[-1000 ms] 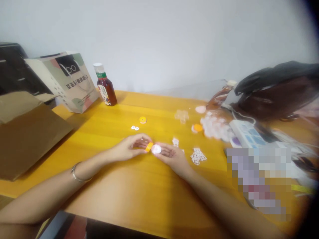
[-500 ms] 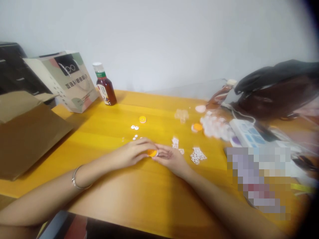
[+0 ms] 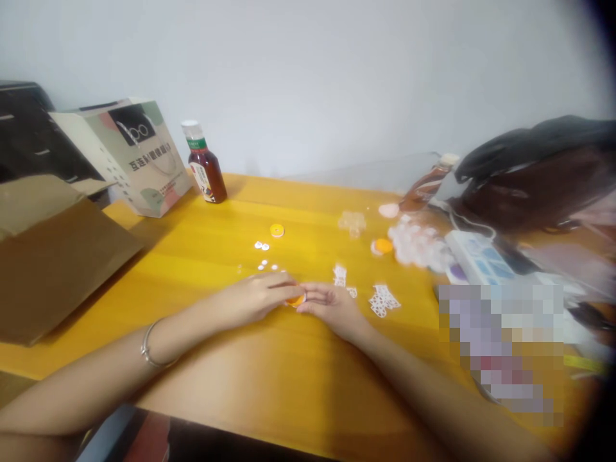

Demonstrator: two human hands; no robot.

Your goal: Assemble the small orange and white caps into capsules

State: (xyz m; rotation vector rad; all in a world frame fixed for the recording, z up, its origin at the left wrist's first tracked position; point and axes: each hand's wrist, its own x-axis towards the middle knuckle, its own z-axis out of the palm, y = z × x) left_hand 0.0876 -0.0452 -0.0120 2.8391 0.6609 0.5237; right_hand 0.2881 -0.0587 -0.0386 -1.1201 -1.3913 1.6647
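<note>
Between my two hands is a small round orange disc with a white rim (image 3: 296,299), just above or on the table; I cannot tell which. My left hand (image 3: 262,296) grips its left side, fingers bent over the top. From the right, my right hand (image 3: 335,308) pinches its edge between thumb and fingers. Beyond my left hand lie several small white round pieces (image 3: 262,246) and another orange disc (image 3: 277,230). White cut-out lattice pieces (image 3: 384,300) lie to the right of my right hand, with a smaller group (image 3: 339,276) behind it.
A brown cardboard box (image 3: 67,263), a paper bag (image 3: 156,160) and a dark red bottle (image 3: 208,170) stand at the left. On the right are a heap of whitish pieces (image 3: 418,244), a third orange disc (image 3: 384,246), a power strip (image 3: 481,256) and a dark bag (image 3: 534,179).
My left fingers have shifted slightly over the orange disc, covering more of its top. Both hands still hold it in about the same place. The view has moved a little.
</note>
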